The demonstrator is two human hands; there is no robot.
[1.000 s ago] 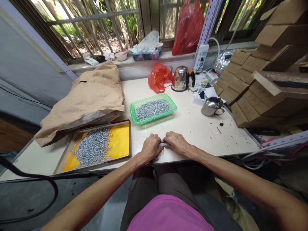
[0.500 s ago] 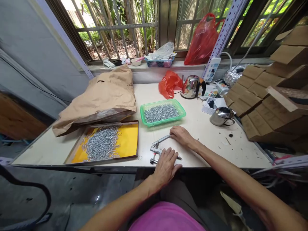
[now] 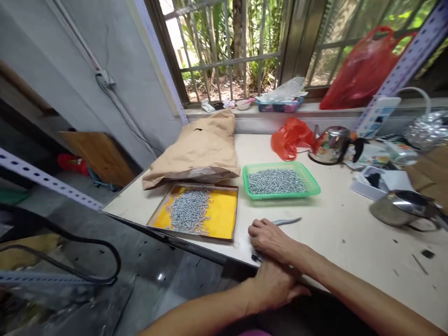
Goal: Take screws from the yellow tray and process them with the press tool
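On the table's front edge lies a plier-like metal hand tool (image 3: 287, 221). One grey handle sticks out beyond my right hand (image 3: 271, 239), and a dark end shows on the near side; the rest is covered. My right hand rests over the tool's middle with its fingers curled down around it. Below and partly under it is my left hand (image 3: 276, 281), its fingers hidden by the right. Behind them stands a green plastic basket (image 3: 280, 198) of small metal pins (image 3: 276, 181). To the left, a shallow tray (image 3: 227, 219) with a yellow bottom holds more pins (image 3: 189, 211).
A large brown paper sack (image 3: 199, 149) lies behind the tray. Farther right are a red plastic bag (image 3: 291, 140), a steel kettle (image 3: 329, 144), a white box (image 3: 367, 189) and a steel pot (image 3: 402, 210). Small scraps (image 3: 427, 254) dot the table's right side.
The view has swung left. My right hand has moved from the far handle's end onto the tool's body, over my left hand. The left hand has drawn back toward me.
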